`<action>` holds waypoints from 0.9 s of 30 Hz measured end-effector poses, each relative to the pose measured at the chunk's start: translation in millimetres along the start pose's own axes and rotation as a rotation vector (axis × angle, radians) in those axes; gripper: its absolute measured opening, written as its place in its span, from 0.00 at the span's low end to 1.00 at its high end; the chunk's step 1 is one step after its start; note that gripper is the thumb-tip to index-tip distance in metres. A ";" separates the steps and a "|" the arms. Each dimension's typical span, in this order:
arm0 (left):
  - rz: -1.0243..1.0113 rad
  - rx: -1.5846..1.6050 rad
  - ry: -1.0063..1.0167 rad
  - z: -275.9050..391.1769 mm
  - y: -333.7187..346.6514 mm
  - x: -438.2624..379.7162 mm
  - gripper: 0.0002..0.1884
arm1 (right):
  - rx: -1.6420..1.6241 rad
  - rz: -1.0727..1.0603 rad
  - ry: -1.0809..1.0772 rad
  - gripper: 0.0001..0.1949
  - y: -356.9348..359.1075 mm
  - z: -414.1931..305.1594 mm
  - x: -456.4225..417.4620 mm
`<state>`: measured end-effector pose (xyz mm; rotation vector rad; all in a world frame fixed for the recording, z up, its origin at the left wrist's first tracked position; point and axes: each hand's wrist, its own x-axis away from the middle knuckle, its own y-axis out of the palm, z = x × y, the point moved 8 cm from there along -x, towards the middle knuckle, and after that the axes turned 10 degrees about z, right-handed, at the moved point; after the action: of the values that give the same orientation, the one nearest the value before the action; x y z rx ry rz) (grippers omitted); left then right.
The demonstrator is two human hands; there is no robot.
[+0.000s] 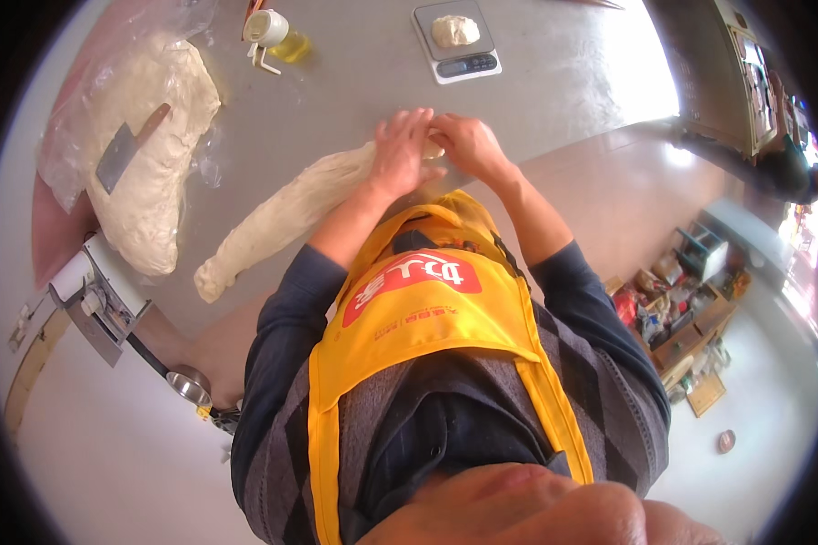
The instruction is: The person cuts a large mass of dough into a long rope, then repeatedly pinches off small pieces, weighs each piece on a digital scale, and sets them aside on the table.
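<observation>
A long roll of pale dough (293,197) lies slantwise on the grey metal worktop (354,88), its lumpy end to the left. My left hand (402,153) is laid across the roll near its right end, fingers on the far side and thumb on the near side. Close beside it, the curled fingers of my right hand (474,146) hold the roll's tip. Part of that end is hidden under both hands. Farther ahead, a small lump of dough (456,31) sits on a digital kitchen scale (465,66).
At the left a large dough mass (146,225) lies partly under clear plastic film (75,146), with a wooden-handled dough scraper (117,158) on top. An oil bottle (290,46) stands at the back. A metal bowl (189,385) is lower left; a cluttered wooden cabinet (695,327) is at right.
</observation>
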<state>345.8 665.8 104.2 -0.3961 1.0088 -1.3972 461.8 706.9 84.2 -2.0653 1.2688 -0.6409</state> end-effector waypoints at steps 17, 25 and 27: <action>-0.155 -0.243 -0.066 -7.0 31.9 12.4 0.46 | 0.029 0.361 0.168 0.14 -94.9 75.9 -142.9; -0.260 -0.239 -0.103 -40.1 50.0 32.2 0.23 | 0.217 0.563 0.101 0.11 -103.3 27.7 -156.1; -0.185 -0.070 -0.134 -48.0 36.8 25.2 0.19 | 0.082 0.696 0.005 0.11 -118.0 -3.5 -121.1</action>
<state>328.3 664.9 41.1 -0.6403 0.9306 -1.4817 479.6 856.0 162.1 -1.4081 1.7893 -0.3607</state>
